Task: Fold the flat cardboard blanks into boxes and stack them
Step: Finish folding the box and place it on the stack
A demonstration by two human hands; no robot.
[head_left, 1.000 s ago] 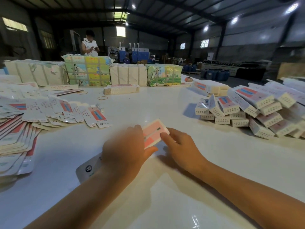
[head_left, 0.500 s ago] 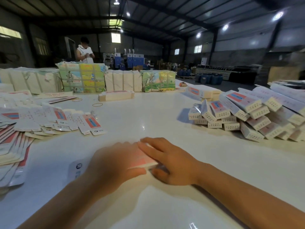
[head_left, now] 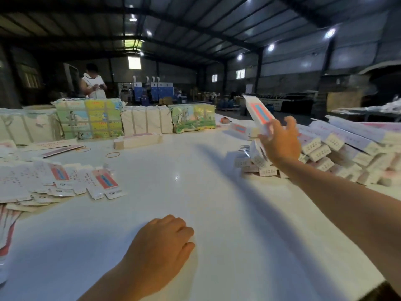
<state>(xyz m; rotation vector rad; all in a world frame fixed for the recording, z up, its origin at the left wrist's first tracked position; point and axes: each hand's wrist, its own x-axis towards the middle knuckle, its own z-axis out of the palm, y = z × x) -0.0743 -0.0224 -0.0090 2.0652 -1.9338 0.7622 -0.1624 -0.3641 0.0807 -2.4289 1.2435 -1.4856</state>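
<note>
My right hand [head_left: 281,142] is raised over the pile of folded boxes [head_left: 329,153] at the right, loosely holding one long white box with a red and blue label [head_left: 258,112] by its lower end, the fingers partly spread. My left hand [head_left: 161,246] rests palm down on the white table [head_left: 195,192] near me, fingers curled, nothing in it. Flat printed blanks [head_left: 65,181] lie fanned out at the left.
Wrapped bundles of stock [head_left: 91,118] line the far edge of the table. A single folded box [head_left: 137,141] and rubber bands [head_left: 112,154] lie in front of them. A person [head_left: 93,83] stands behind the bundles. The table's near right corner [head_left: 377,287] drops off.
Both hands were pressing a blank on the table in front of me. Now my right hand has carried the folded box up and right over the pile; my left hand stays behind, empty.
</note>
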